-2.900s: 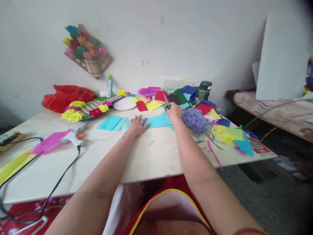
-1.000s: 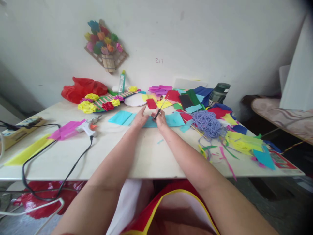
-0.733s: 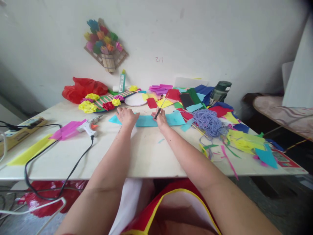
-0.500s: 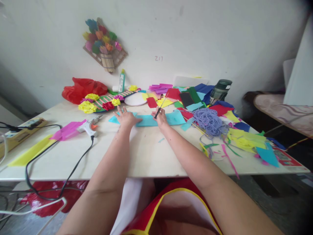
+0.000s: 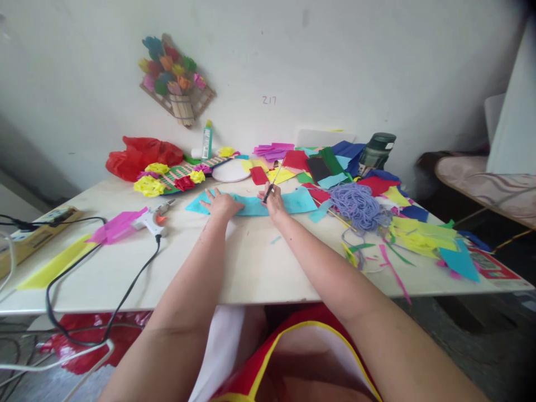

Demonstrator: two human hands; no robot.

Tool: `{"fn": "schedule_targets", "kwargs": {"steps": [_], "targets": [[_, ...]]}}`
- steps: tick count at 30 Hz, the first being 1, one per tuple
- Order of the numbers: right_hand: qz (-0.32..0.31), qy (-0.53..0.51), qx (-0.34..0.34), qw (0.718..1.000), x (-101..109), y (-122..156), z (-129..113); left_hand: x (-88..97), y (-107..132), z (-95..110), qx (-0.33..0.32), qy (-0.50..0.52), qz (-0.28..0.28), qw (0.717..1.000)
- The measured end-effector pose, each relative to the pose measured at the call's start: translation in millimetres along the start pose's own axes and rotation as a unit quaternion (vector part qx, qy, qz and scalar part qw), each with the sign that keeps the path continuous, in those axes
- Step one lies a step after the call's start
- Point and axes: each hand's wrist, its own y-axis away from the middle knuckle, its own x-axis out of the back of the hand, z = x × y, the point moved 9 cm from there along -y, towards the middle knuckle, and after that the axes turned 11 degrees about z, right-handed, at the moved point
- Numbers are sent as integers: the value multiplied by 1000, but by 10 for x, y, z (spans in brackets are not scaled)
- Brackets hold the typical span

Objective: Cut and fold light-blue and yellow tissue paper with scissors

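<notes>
A long light-blue strip of crepe paper [image 5: 299, 202] lies flat across the middle of the table. My left hand [image 5: 221, 205] rests on its left part, fingers spread and palm down, with nothing held. Toward the strip's centre, my right hand [image 5: 274, 202] is closed around the dark handle of a pair of scissors [image 5: 274, 181]. Their thin blades point up and away from me, above the far edge of the strip. Part of the handle is hidden by my fingers.
To the left lie a glue gun [image 5: 153, 221] with its cord, pink paper [image 5: 119, 226] and a power strip [image 5: 42, 226]. A decorated green craft piece [image 5: 178, 176] stands behind. On the right are purple yarn [image 5: 358, 206], paper scraps and a dark bottle [image 5: 378, 151].
My left hand has slid slightly right along the blue paper, its fingers still spread. My right hand and the scissors stay nearly in place. The view has shifted a little.
</notes>
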Motion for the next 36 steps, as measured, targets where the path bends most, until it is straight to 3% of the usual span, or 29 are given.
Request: {"fn": "schedule_targets", "kwargs": {"steps": [5,12,17,20,25,30,36], "targets": [[2,0,6,1000,1,-30,24,308,136,259,-65,29,117,991],[3,1,8,1000,-4,-46,36,320,209,373,-39,140,131,981],[0,0,10,1000,-14,-39,24,193,173,209,51,216,71,972],[1,-5,6,1000,-18,-28,18,191,177,136,77,194,47,977],[-4,-1,12,1000,-26,-13,1,133,208,262,30,143,0,989],[4,9,7,1000,-14,-29,22,95,185,392,-33,167,-4,985],[3,10,11,1000,-10,-32,17,121,174,428,-66,165,6,984]]}}
